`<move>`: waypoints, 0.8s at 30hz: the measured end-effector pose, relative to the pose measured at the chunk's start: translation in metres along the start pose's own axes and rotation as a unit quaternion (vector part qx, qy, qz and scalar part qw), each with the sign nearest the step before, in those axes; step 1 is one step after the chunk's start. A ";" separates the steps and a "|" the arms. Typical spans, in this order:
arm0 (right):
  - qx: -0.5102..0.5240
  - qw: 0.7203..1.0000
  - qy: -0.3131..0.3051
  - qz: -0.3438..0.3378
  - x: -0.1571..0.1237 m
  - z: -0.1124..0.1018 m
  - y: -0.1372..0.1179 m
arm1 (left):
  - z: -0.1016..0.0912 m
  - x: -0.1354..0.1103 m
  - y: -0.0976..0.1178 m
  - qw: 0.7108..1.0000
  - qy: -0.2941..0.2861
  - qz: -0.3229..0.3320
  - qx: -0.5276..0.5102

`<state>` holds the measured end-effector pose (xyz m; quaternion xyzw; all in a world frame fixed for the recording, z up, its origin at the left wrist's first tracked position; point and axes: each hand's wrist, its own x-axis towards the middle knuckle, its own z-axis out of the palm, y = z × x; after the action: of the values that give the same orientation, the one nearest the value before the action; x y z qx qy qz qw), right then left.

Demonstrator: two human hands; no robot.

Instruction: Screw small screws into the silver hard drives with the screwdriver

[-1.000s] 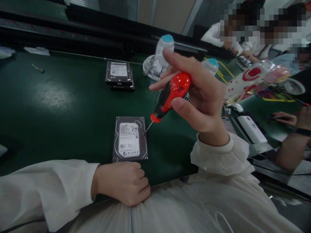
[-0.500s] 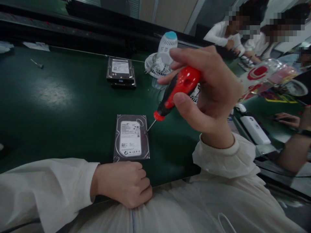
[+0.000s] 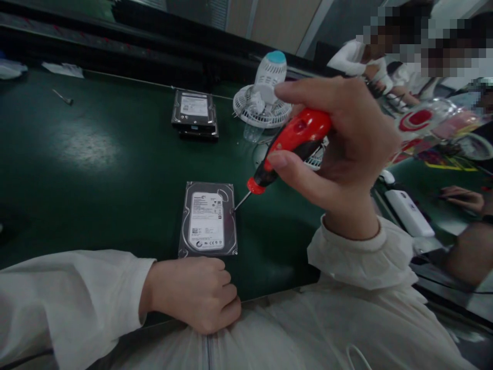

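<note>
A hard drive with a white label lies flat on the green table, its near edge just beyond my left hand. My right hand is closed around the red-and-black handle of a screwdriver, with the thumb pressed on the handle's near side and the index finger reaching over it. The tilted shaft runs down left, its tip at the middle of the drive's right edge. My left hand rests as a fist at the table's front edge; its palm side is hidden and nothing shows between the fingers.
Other hard drives are stacked farther back. Beside them stands a white fan with a blue cap. A white power strip lies to the right, near another person's hand. A small metal piece lies far left.
The screwdriver's handle has turned and leans lower toward the right, with my right hand shifting right along with it. Its tip remains at the drive's right edge. My left hand is nearly still.
</note>
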<state>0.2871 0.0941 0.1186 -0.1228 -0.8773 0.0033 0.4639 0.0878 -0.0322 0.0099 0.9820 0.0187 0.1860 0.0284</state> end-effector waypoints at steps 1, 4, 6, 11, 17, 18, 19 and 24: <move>-0.011 1.000 0.012 -0.002 0.000 0.001 0.001 | 0.000 0.000 0.000 1.000 0.000 -0.001 0.001; 0.011 1.000 -0.006 0.028 -0.003 0.002 0.003 | 0.000 0.000 0.000 1.000 0.001 -0.002 0.004; 0.061 0.996 -0.023 0.054 -0.005 0.003 0.006 | -0.001 0.000 0.000 1.000 0.003 -0.004 0.009; 0.032 0.998 0.009 0.052 -0.004 0.004 0.011 | -0.001 0.001 0.001 1.000 0.008 -0.008 0.015; -0.050 0.998 0.016 0.023 0.003 -0.003 0.000 | -0.001 0.001 0.001 1.000 0.006 -0.008 0.016; -0.046 0.998 0.003 0.038 0.003 -0.005 -0.003 | -0.001 0.001 0.001 1.000 0.004 -0.007 0.015; -0.038 0.998 -0.012 0.045 0.004 -0.007 -0.004 | -0.002 0.001 0.001 1.000 0.003 -0.007 0.015; -0.020 0.998 -0.060 0.003 0.004 -0.012 -0.006 | -0.003 0.002 0.001 1.000 -0.006 -0.003 0.016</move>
<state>0.2933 0.0875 0.1297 -0.1343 -0.9030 -0.0058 0.4082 0.0883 -0.0330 0.0133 0.9833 0.0247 0.1800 0.0135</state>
